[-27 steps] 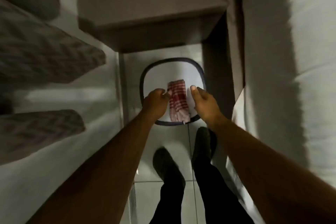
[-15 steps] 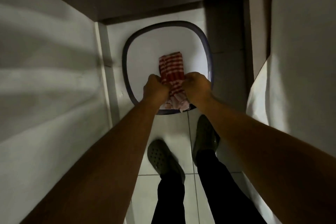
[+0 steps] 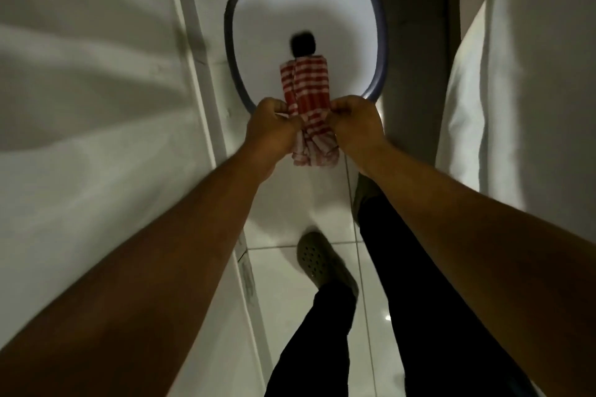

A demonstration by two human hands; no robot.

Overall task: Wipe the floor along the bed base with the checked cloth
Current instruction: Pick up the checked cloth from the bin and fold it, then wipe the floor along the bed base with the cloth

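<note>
A red-and-white checked cloth (image 3: pixel 306 100), bunched into a long roll, is gripped from either side by both hands: the left hand (image 3: pixel 272 129) is closed on its left edge and the right hand (image 3: pixel 354 126) on its right edge, fingers curled into the fabric. The cloth is held above the near rim of a white basin (image 3: pixel 232 51) with a dark blue-grey rim, which stands on the white tiled floor (image 3: pixel 322 203). The far end of the cloth is seen over the basin's interior; the crumpled near end hangs past the rim towards the feet. A dark blurred patch (image 3: pixel 303 43) is seen inside the basin just beyond the cloth; what it is cannot be told. Pale draped fabric (image 3: pixel 516 74) is seen along the right edge of the floor. Two dark clogs (image 3: pixel 317 263) and dark trouser legs (image 3: pixel 419 284) are seen at the floor's near edge.
</note>
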